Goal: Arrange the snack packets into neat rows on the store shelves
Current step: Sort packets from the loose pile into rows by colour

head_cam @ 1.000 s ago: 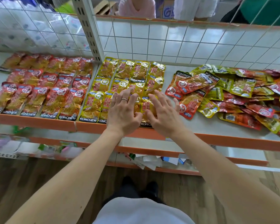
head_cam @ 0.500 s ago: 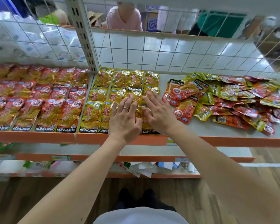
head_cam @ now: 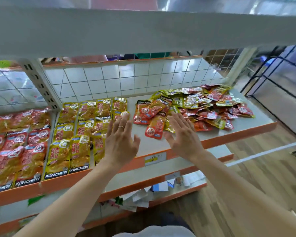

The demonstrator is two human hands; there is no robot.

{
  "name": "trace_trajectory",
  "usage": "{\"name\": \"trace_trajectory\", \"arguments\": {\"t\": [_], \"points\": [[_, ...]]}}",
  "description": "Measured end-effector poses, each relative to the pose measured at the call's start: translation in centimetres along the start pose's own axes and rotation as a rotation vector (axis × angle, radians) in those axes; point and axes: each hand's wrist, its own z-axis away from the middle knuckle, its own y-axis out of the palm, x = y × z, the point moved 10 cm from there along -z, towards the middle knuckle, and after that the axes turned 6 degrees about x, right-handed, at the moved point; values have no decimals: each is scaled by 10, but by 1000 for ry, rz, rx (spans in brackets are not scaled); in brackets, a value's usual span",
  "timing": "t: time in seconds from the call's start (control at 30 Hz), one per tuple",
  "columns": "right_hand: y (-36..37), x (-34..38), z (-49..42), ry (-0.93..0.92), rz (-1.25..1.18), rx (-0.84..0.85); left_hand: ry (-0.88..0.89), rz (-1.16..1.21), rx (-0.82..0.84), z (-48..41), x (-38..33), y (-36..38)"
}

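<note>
Since 0.5 s ago both hands have left the middle of the yellow rows and shifted right, and the view has swung right too. The yellow snack packets [head_cam: 75, 134] lie in neat overlapping rows, 4 across at the back, on the grey shelf [head_cam: 149, 146], with rows of red snack packets [head_cam: 15, 142] just to their left beyond the slotted upright [head_cam: 41, 86]. To the right a loose pile [head_cam: 203, 106] of red and yellow packets lies jumbled, some upside down.

The left hand [head_cam: 120, 142], wearing a ring [head_cam: 121, 126], is spread wide with straight fingers over the right edge of the yellow rows and holds nothing; I cannot tell whether it touches them. The right hand [head_cam: 183, 137] is likewise flat and wide, holding nothing, its fingertips at the pile's near edge.

Behind runs a white wire grid [head_cam: 126, 79]. A price label [head_cam: 155, 159] sits on the orange shelf front, and papers [head_cam: 143, 197] litter the lower shelf.
</note>
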Motion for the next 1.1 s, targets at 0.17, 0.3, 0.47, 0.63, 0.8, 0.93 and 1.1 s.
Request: {"name": "trace_trajectory", "arguments": {"t": [0.17, 0.3, 0.47, 0.63, 0.8, 0.93, 1.1], "points": [[-1, -25, -15, 16, 67, 56, -5, -58, 208, -40, -21, 44], [26, -15, -36, -80, 179, 177, -90, -116, 280, -75, -25, 68], [52, 1, -57, -212, 226, 277, -198, -128, 350, -98, -18, 84], [42, -25, -63, -229, 161, 208, -220, -55, 287, -100, -24, 94], [26, -62, -56, -243, 121, 157, -224, 26, 184, -101, -56, 104], [10, -88, -48, -256, 120, 104, -190, 123, 138, -107, -83, 110], [-13, -109, -43, -295, 56, 91, -111, 217, 39, -112, -108, 106]]}}
